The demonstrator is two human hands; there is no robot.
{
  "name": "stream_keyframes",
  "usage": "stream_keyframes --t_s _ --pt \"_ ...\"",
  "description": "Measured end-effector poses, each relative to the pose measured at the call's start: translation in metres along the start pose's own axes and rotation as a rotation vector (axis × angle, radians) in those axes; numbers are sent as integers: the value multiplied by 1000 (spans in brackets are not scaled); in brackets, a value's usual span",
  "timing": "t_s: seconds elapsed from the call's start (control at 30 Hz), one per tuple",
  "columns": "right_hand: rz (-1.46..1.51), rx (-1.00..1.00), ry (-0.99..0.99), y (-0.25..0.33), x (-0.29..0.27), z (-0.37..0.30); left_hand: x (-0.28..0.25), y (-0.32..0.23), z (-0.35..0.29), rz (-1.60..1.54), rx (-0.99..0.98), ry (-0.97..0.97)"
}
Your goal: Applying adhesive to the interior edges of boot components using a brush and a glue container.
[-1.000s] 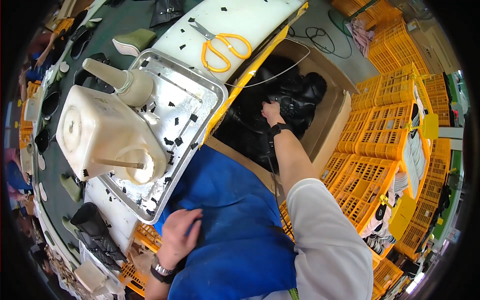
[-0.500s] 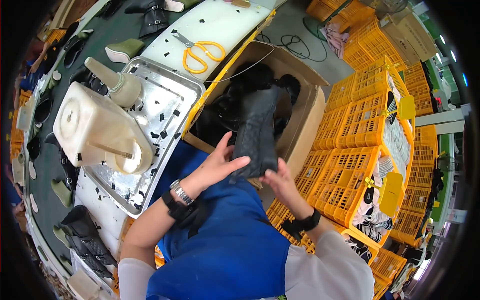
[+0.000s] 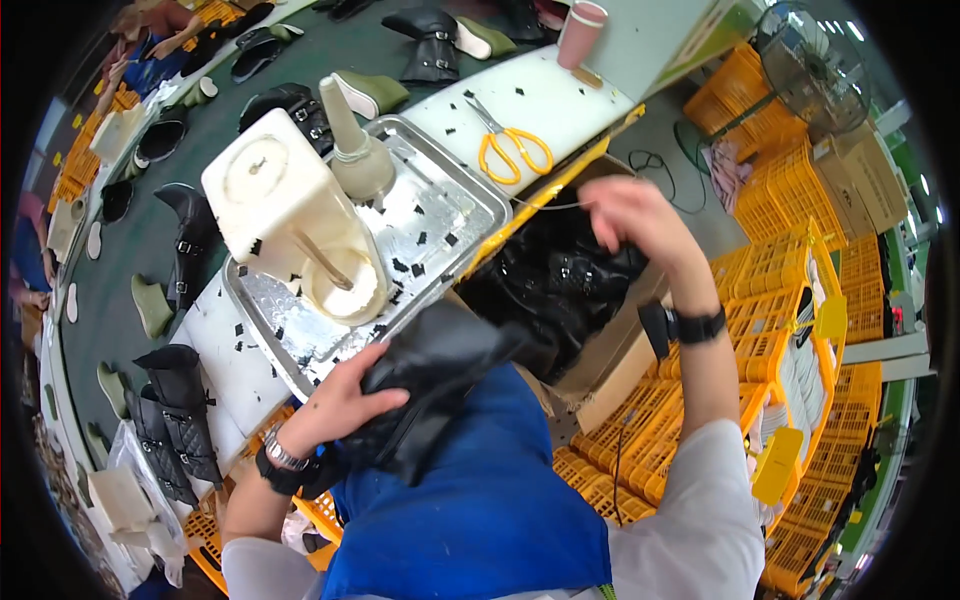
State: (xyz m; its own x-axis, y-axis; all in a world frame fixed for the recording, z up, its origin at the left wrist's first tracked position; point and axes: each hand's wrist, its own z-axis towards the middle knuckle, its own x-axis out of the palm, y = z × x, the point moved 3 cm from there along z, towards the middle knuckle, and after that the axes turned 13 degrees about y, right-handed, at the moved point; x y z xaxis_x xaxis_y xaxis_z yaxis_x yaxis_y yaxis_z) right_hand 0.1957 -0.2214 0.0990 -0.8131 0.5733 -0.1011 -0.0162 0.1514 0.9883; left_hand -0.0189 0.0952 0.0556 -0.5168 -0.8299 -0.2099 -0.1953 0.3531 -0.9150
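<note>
A black leather-like boot [image 3: 435,350] lies folded across my lap, its shape partly hidden by its folds. My left hand [image 3: 345,400] grips it from the left side, thumb on top. My right hand [image 3: 640,220] is raised over the far end of a cardboard box [image 3: 605,385], apart from the boot, its loosely bent fingers slightly blurred and nothing visible in them. Inside the box lie shiny black boots [image 3: 560,280] in a heap.
Left of the box, a metal tray [image 3: 470,200] carries a cut white plastic jug [image 3: 255,190] with a brush, a beige bottle [image 3: 365,170] and black scraps. Orange-handled scissors [image 3: 497,130] lie beyond. Boots stand on a green conveyor [image 3: 120,260]; yellow crates [image 3: 770,270] are stacked right.
The black item, held upright by both hands over the box, is now in my left hand, lower and further left. My right hand has left it and moved up and right. The view has shifted.
</note>
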Motion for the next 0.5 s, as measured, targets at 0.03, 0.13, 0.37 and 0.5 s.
stream_keyframes --t_s 0.03,0.13,0.37,0.5 --pt "-93 0 -156 -6 -19 34 -1 2 -13 -6 -35 14" --pt "-821 155 -311 -31 -45 119 -1 10 -28 -31 -90 -46" --pt "-1180 569 -189 -76 -29 184 4 13 -36 -20 -80 -100" --pt "-744 427 -466 -59 -32 156 2 12 -36 -53 -62 -69"
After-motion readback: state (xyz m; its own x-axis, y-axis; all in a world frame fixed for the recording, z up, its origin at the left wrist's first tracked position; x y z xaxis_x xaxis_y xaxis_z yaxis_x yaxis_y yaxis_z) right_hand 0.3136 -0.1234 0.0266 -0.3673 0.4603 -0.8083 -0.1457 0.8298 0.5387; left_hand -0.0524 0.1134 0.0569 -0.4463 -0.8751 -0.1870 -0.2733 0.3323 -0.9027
